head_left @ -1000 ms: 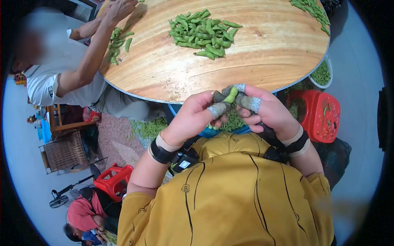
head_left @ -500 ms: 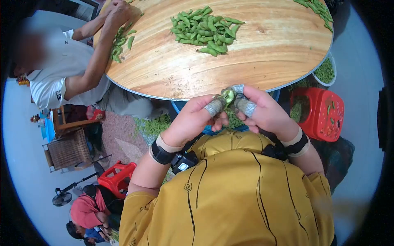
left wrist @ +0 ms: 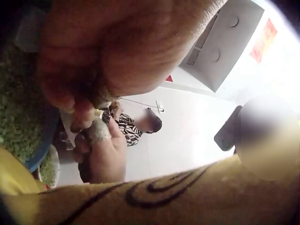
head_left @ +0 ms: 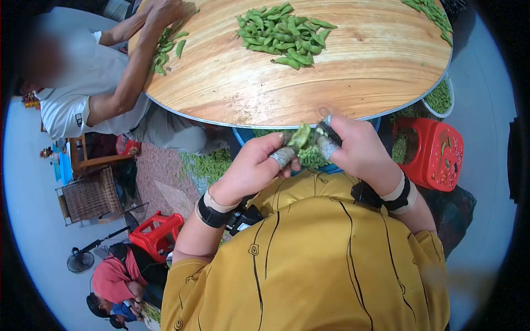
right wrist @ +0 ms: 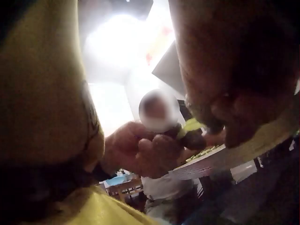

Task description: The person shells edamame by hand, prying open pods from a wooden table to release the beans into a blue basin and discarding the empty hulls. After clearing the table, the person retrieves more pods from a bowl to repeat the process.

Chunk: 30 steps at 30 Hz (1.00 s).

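Note:
My left hand (head_left: pixel 251 165) pinches a split green soybean pod (head_left: pixel 301 135) between thumb and fingers, above a blue tub. My right hand (head_left: pixel 361 148) is close beside the pod, its fingers curled and a small pale-green bit showing at the tips; I cannot tell whether it grips that bit. Grey wrapping covers the thumbs and some fingertips. In the right wrist view the yellow-green pod (right wrist: pixel 191 125) spans the gap between the two hands' fingertips. Shelled green beans (head_left: pixel 313 157) fill the tub below. In the left wrist view the right hand (left wrist: pixel 105 157) meets the left fingertips.
A heap of unopened pods (head_left: pixel 284 34) lies on the round wooden table (head_left: pixel 221 94). Across the left edge a person in a white shirt (head_left: pixel 69 88) works over more pods. Red stools (head_left: pixel 439 157) and a white tub of beans (head_left: pixel 440 99) stand to the right.
The pod, whole at first between both hands, has been split. The hands have drawn slightly apart, the right moving away while the left keeps the pod.

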{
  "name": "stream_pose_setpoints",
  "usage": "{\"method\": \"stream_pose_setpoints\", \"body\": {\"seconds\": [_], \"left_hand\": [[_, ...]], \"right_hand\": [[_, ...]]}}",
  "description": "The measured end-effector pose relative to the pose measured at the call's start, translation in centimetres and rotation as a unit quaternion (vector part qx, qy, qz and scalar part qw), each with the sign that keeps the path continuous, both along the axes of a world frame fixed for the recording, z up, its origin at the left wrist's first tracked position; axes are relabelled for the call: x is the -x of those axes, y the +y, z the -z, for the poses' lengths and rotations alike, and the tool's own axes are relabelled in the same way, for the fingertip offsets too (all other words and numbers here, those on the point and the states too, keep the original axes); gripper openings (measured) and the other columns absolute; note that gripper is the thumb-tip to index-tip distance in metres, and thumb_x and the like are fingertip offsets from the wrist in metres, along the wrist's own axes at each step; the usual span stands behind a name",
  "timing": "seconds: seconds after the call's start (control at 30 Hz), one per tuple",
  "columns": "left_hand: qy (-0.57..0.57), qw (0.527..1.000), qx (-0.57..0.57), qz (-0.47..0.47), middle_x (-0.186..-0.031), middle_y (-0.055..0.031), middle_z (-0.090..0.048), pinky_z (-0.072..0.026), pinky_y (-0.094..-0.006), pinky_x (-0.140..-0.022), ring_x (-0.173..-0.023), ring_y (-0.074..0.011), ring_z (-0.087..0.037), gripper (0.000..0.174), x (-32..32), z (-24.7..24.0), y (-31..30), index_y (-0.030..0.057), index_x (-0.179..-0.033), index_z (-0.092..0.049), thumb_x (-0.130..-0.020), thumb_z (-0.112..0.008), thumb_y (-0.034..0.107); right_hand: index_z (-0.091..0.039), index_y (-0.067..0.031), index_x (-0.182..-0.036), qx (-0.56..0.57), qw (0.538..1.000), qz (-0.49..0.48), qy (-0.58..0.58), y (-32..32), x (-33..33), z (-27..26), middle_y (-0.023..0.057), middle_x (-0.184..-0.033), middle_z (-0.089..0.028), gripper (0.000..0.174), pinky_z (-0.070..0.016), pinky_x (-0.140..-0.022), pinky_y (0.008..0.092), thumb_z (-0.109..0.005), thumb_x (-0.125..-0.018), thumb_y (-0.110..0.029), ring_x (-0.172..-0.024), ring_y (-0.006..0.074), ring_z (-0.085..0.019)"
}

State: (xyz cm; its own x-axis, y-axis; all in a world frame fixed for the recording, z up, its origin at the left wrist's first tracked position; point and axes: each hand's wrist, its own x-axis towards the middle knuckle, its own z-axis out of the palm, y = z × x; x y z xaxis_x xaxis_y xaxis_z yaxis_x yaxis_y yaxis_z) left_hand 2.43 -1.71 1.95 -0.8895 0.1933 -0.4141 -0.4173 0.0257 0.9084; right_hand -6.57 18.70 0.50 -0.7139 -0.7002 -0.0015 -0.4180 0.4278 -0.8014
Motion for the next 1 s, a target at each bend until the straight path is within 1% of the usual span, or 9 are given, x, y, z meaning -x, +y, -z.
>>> {"method": "stream_pose_setpoints", "body": {"seconds": [0.17, 0.37, 0.43, 0.47, 0.6, 0.77, 0.87, 0.93, 1.0], "left_hand": [[0.009, 0.991, 0.128, -0.049, -0.072, -0.0012, -0.063, -0.0464, -0.0204, -0.055, -0.059, -0.0056, -0.055, 0.016, -0.4, 0.7, 0.0, 0.0012, -0.097, -0.059, -0.093, -0.045, 0.007], [0.223, 0.934, 0.271, 0.063, -0.061, -0.0064, -0.06, -0.0471, -0.0269, -0.051, -0.052, -0.015, -0.059, 0.01, 0.4, -0.3, 0.5, 0.0032, -0.084, -0.061, -0.087, -0.051, 0.006], [0.27, 0.915, 0.282, 0.1, -0.062, -0.0092, -0.059, -0.0471, -0.0302, -0.052, -0.053, -0.0225, -0.06, 0.008, 0.5, -0.7, 0.3, 0.0041, -0.083, -0.06, -0.084, -0.053, 0.006], [0.289, 0.913, 0.263, 0.118, -0.066, -0.0176, -0.054, -0.0462, -0.04, -0.055, -0.063, -0.0385, -0.057, 0.006, 0.5, -1.0, 0.5, 0.0032, -0.08, -0.056, -0.075, -0.057, 0.006], [0.318, 0.915, 0.157, 0.19, -0.063, -0.0136, -0.055, -0.0464, -0.036, -0.053, -0.058, -0.032, -0.058, 0.007, 0.7, -1.2, 1.0, 0.0036, -0.085, -0.058, -0.079, -0.057, 0.007], [0.104, 0.984, -0.029, 0.141, -0.065, -0.0002, -0.058, -0.0441, -0.0229, -0.052, -0.055, -0.0068, -0.055, 0.014, 1.1, -2.1, 0.9, 0.0034, -0.087, -0.059, -0.092, -0.051, 0.013], [0.113, 0.985, -0.015, 0.129, -0.063, -0.0041, -0.056, -0.0437, -0.0248, -0.051, -0.052, -0.0124, -0.054, 0.015, 1.0, -1.2, 0.3, 0.0025, -0.084, -0.057, -0.091, -0.053, 0.015], [0.259, 0.933, 0.188, 0.162, -0.064, -0.0115, -0.056, -0.0451, -0.0304, -0.051, -0.052, -0.0243, -0.056, 0.015, 0.3, -0.4, -1.3, 0.0017, -0.081, -0.055, -0.087, -0.057, 0.016], [0.23, 0.889, 0.352, 0.181, -0.068, -0.0194, -0.06, -0.0482, -0.0429, -0.056, -0.065, -0.0403, -0.058, 0.015, -1.1, -0.4, -3.0, 0.0028, -0.081, -0.057, -0.082, -0.058, 0.018]], "right_hand": [[-0.052, -0.0013, -0.082, -0.145, 0.986, -0.026, 0.076, 0.3, -0.9, -0.8, 0.0211, -0.073, -0.057, 0.018, -0.0463, -0.06, 0.0459, -0.064, -0.073, -0.01, -0.068, 0.0398, -0.058], [-0.054, -0.0015, -0.085, 0.096, 0.986, -0.053, 0.126, -0.9, -0.2, -1.5, 0.0191, -0.073, -0.055, 0.016, -0.045, -0.059, 0.0443, -0.063, -0.074, -0.009, -0.067, 0.0389, -0.056], [-0.056, -0.0012, -0.088, 0.089, 0.992, -0.08, -0.031, -0.3, 0.3, -1.6, 0.02, -0.075, -0.056, 0.018, -0.0448, -0.06, 0.0417, -0.063, -0.074, -0.01, -0.07, 0.0408, -0.055], [-0.057, -0.0014, -0.089, 0.102, 0.989, -0.099, -0.051, -0.2, 0.3, -1.8, 0.0152, -0.069, -0.059, 0.019, -0.0458, -0.055, 0.0344, -0.065, -0.078, -0.014, -0.061, 0.0311, -0.059], [-0.059, -0.0041, -0.088, 0.025, 0.898, -0.097, -0.428, 0.6, 0.8, -3.5, -0.0011, -0.062, -0.056, 0.019, -0.042, -0.045, 0.0185, -0.066, -0.084, -0.021, -0.052, 0.003, -0.053], [-0.06, -0.0038, -0.09, 0.119, 0.88, -0.08, -0.452, 0.9, 0.8, -2.3, -0.0015, -0.063, -0.056, 0.018, -0.0414, -0.044, 0.0183, -0.065, -0.085, -0.02, -0.052, 0.0035, -0.053], [-0.061, -0.0034, -0.091, 0.102, 0.912, -0.065, -0.392, 0.3, 0.7, -1.8, 0.0007, -0.063, -0.058, 0.018, -0.0423, -0.045, 0.022, -0.065, -0.085, -0.02, -0.051, 0.0072, -0.054], [-0.062, -0.0032, -0.091, 0.071, 0.936, -0.067, -0.338, 0.1, 1.0, -1.3, 0.0037, -0.063, -0.06, 0.018, -0.044, -0.047, 0.0257, -0.066, -0.084, -0.02, -0.051, 0.0118, -0.056], [-0.063, -0.0037, -0.091, 0.019, 0.98, -0.179, -0.081, 0.0, 1.7, -0.8, 0.0136, -0.067, -0.061, 0.02, -0.047, -0.054, 0.0342, -0.065, -0.081, -0.021, -0.056, 0.0275, -0.058]]}}
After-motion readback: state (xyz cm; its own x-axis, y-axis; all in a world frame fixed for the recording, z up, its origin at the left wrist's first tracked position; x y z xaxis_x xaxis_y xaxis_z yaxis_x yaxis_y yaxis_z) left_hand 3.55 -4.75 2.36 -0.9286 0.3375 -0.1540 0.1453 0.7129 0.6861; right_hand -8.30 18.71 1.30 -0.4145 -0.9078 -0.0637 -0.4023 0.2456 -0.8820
